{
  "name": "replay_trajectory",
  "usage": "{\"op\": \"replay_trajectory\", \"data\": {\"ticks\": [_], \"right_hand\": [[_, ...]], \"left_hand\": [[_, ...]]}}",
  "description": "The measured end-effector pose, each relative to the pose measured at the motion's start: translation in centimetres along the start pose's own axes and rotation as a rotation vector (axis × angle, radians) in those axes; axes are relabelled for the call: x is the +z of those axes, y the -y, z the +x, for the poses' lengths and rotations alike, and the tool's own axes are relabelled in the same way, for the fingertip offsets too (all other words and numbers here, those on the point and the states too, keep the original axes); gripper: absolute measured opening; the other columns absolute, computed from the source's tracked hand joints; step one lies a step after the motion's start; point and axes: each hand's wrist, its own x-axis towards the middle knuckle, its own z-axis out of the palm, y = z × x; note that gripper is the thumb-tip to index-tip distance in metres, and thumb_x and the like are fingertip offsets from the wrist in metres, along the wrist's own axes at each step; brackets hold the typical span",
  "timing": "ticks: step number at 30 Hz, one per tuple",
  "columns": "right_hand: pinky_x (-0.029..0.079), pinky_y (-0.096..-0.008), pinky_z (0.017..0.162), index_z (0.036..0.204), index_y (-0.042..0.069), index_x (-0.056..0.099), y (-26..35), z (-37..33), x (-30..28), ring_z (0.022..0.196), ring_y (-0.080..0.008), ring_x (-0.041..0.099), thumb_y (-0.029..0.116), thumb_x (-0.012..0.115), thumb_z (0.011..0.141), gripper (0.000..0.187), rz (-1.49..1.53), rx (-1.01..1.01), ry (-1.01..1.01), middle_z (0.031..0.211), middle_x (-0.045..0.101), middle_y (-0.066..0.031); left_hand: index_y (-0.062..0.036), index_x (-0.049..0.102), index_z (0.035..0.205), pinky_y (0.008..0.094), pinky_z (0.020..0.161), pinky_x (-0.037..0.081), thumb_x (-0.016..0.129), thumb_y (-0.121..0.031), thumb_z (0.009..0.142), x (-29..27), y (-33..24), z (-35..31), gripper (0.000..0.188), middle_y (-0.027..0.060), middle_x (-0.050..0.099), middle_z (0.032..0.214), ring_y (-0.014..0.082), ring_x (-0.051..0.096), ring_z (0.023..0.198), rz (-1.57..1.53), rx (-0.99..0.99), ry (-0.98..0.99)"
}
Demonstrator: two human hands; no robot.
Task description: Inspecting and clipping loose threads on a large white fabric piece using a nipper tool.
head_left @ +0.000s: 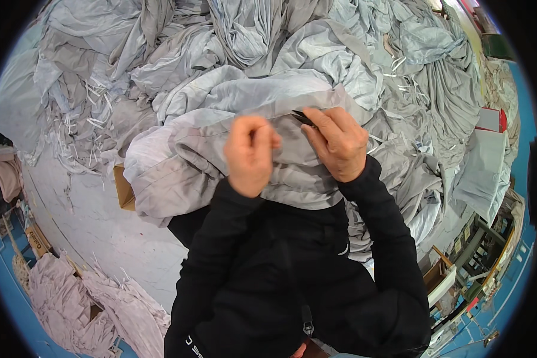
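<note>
Grey fabric [203,143] lies bunched across my lap and in front of me, with seams and folds showing. My right hand [340,143] is closed round small black thread snips [302,117], whose dark tip points left, just over the cloth. To the left of it, my left hand [250,156] hovers over the same fabric, a little blurred. Its fingers are curled in and the thumb is pressed to them. Whatever they may pinch cannot be made out.
A large heap of grey and pale blue cloth [244,36] fills the far side, with loose white strips [95,98] on it. A cardboard box edge [124,188] shows at left. Pinkish cloth [71,298] lies lower left; a wooden drawer [440,280] stands lower right.
</note>
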Motion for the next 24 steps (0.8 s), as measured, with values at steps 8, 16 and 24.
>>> {"op": "replay_trajectory", "data": {"ticks": [8, 16, 24], "right_hand": [[0.049, -0.0250, 0.073, 0.115, -0.004, 0.063, -1.6, -1.0, -0.5, 0.077, -0.0124, 0.059, 0.010, 0.072, 0.092, 0.029, 0.291, 0.406, -0.014, 0.092, 0.066, -0.0072], [0.050, -0.0260, 0.076, 0.113, -0.002, 0.062, -2.3, -0.2, 1.1, 0.081, -0.0135, 0.062, 0.013, 0.068, 0.096, 0.024, 0.284, 0.440, -0.096, 0.093, 0.068, -0.0072], [0.049, -0.0240, 0.073, 0.107, -0.001, 0.065, -2.6, -0.9, 2.1, 0.077, -0.0104, 0.060, 0.012, 0.065, 0.097, 0.017, 0.255, 0.448, -0.190, 0.090, 0.068, -0.0068]], "left_hand": [[0.0040, 0.056, 0.109, 0.0321, 0.072, 0.054, 0.065, -0.008, 0.095, -20.6, -5.6, -1.6, 0.021, 0.0138, 0.065, 0.094, 0.0227, 0.065, 0.079, 0.806, 0.287, -0.843], [0.0003, 0.066, 0.113, 0.0287, 0.068, 0.054, 0.072, -0.002, 0.086, -2.8, -3.7, 1.8, 0.027, 0.0126, 0.063, 0.111, 0.0183, 0.064, 0.083, 0.495, 0.206, 0.003], [0.0016, 0.067, 0.094, 0.0402, 0.070, 0.051, 0.072, -0.003, 0.082, 2.6, 1.7, 4.0, 0.014, 0.0145, 0.064, 0.089, 0.0339, 0.063, 0.078, 0.599, 0.402, 0.012]]}}
